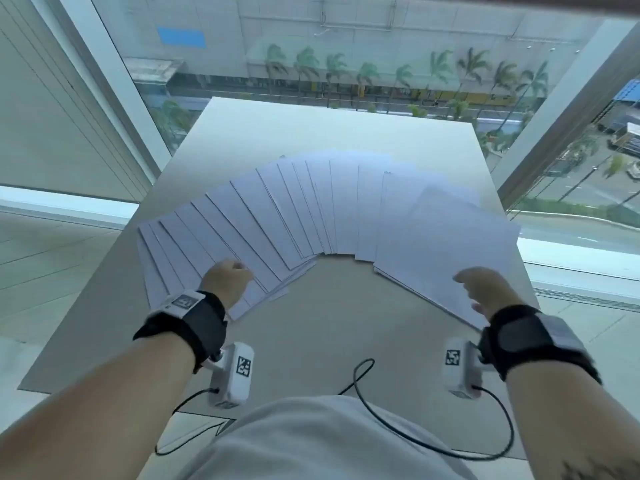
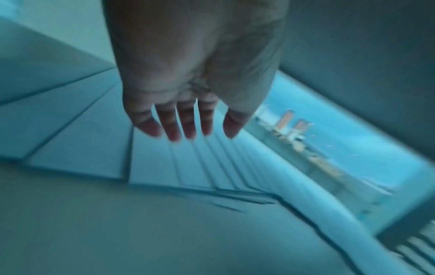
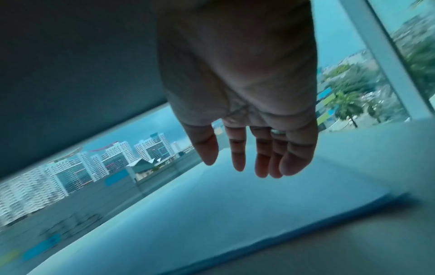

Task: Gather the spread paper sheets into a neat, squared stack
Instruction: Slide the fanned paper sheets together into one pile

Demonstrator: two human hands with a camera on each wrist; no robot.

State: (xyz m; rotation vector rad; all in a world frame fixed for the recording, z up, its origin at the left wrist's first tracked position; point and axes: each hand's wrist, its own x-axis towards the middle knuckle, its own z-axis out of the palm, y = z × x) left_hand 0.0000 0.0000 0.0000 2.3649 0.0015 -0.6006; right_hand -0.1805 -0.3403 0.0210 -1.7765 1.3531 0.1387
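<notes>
Several white paper sheets [image 1: 325, 209] lie fanned in an arc across the grey table [image 1: 332, 323]. My left hand [image 1: 227, 280] hovers over the near left end of the fan, fingers straight and slightly apart, as the left wrist view shows above the overlapping sheets [image 2: 183, 167]. My right hand [image 1: 485, 289] is over the near right end of the fan, fingers straight and relaxed, above the top sheet [image 3: 235, 204]. Neither hand holds anything. Whether the fingertips touch the paper I cannot tell.
The table stands against floor-to-ceiling windows [image 1: 346, 64] with a white frame post [image 1: 561, 116] at the right. Black cables [image 1: 381, 410] run from the wrist cameras across the table's near edge. The right sheets overhang the table's right side.
</notes>
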